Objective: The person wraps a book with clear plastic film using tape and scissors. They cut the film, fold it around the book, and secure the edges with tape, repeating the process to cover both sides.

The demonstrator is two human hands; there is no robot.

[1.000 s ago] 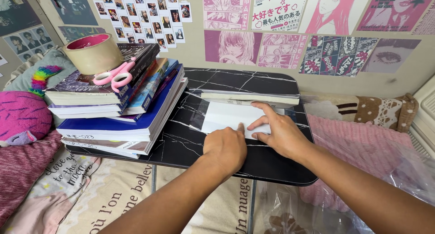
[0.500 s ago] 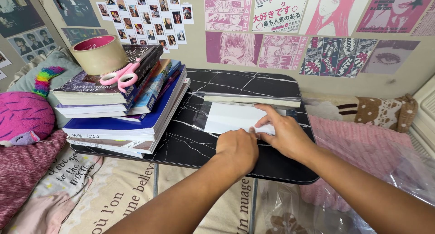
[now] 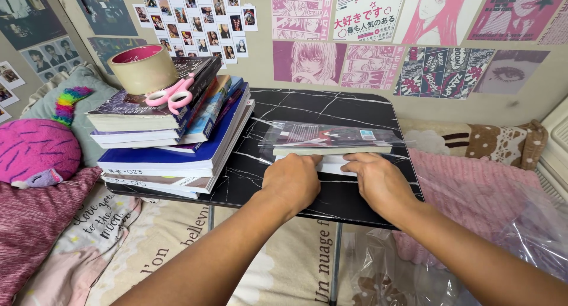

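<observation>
— Where is the book (image 3: 331, 137) lying?

— On the black marble-patterned table (image 3: 331, 105), just to the right of the stack of books (image 3: 171, 134), closed and flat, spine side away from the person. A clear plastic film (image 3: 267, 141) is wrapped loosely around it, and a white flap (image 3: 338, 163) shows under its near edge.

— And the hands?

— Both are at that near edge, farther right of the stack. The left hand (image 3: 294, 179) has its fingers curled with the knuckles up; the tips are hidden, so whether they pinch the film or only push cannot be told. The right hand (image 3: 378, 179) lies with its fingers stretched out, released, pressing down on the flap.

— What step does that look like?

— Judging by the pose, the cover film is being pressed and creased along the book's front edge.

— What would a further move call for?

— Probably steady pressure from one hand, so the film does not spring back. The tape roll (image 3: 142, 69) and pink scissors (image 3: 171, 94) sit on top of the stack, untouched.
</observation>
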